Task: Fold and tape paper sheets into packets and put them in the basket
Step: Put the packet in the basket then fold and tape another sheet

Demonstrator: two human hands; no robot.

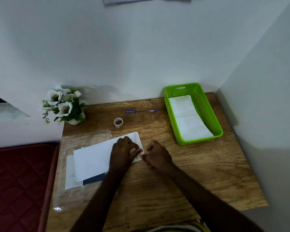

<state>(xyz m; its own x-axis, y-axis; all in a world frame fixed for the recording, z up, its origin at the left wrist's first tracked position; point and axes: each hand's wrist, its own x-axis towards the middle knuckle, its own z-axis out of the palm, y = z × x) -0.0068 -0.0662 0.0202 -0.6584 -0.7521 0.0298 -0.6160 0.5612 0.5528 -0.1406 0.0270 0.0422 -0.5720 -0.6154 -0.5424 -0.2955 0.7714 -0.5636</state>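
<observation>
**Both hands at the right end of the folded paper**

The folded white paper (94,158) lies on the wooden desk (182,178), partly over other sheets and a clear plastic sleeve (69,195); the left hand (124,153) rests on the paper's right end, fingers bent and pressing down on it; the right hand (156,156) sits just right of the paper, fingers curled, its fingertips pinching at the paper's right edge; what they pinch is too small to tell. Beyond the paper stands a tape roll (118,122); farther still lies a blue pen (140,111); far right of the paper sits the green basket (206,104), holding 1 white packet (187,118); far left of the paper, a pot of white flowers (64,104).
</observation>
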